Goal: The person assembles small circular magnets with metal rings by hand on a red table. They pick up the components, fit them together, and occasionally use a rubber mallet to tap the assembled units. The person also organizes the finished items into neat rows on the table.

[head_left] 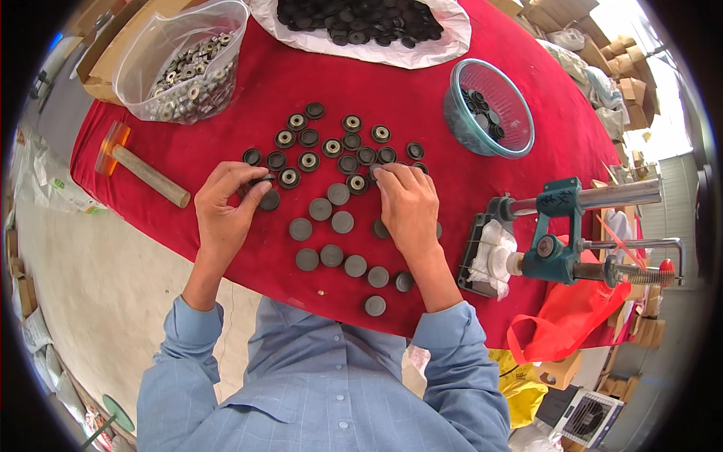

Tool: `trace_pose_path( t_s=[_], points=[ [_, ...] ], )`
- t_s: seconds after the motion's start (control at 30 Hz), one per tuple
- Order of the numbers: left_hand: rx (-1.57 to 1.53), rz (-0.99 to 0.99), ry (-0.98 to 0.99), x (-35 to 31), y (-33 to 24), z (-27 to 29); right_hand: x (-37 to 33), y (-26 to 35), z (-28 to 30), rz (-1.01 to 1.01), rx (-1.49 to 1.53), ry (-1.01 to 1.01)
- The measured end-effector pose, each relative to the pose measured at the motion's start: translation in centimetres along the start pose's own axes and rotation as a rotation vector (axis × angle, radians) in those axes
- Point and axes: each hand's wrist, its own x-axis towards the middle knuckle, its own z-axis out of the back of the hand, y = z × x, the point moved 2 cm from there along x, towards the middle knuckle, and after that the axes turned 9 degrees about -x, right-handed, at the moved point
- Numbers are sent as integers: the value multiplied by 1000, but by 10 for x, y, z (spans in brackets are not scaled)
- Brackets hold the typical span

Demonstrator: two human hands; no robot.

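Note:
Between the thumb and fingers of my left hand [224, 209] is a round black cap [261, 179], tilted on its edge. My right hand [409, 209] has its fingertips closed at a dark cap [373, 172] that they largely cover. Around and beyond both hands lie several black cups, some with a metal bearing [332, 148] in the middle, others showing only a dark hollow [309, 137]. Closer to me, several plain grey-black discs [331, 255] rest flat side up on the red cloth [226, 135]. One disc [269, 200] sits right by my left thumb.
A wooden-handled hammer [151, 174] lies at left. Behind it stands a clear tub [135, 75] of bearings. Black discs fill a white sack [301, 36] at the far edge. A blue-green basket [454, 113] holds more caps. A green hand press [553, 256] stands at right near a red bag [572, 320].

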Motion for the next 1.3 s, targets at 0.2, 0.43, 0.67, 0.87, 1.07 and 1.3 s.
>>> trace_pose_path(
  t_s=[0.2, 0.43, 0.67, 0.87, 1.07, 1.3],
  points=[
    [40, -31, -5, 4, 2, -7, -13, 11, 3, 20, -108, 9],
    [181, -131, 101, -1, 7, -28, -14, 18, 13, 37, -183, 82],
    [333, -224, 163, -4, 13, -28, -30, 27, 10, 26, -249, 70],
    [362, -308, 198, -4, 9, -34, -15, -8, 27, -51, -5, 27],
    [486, -311, 259, -17, 2, -27, -26, -23, 46, -308, 145, 171],
    [606, -267, 339, -31, -10, -25, -31, -11, 31, -213, 38, 187]
  ],
)
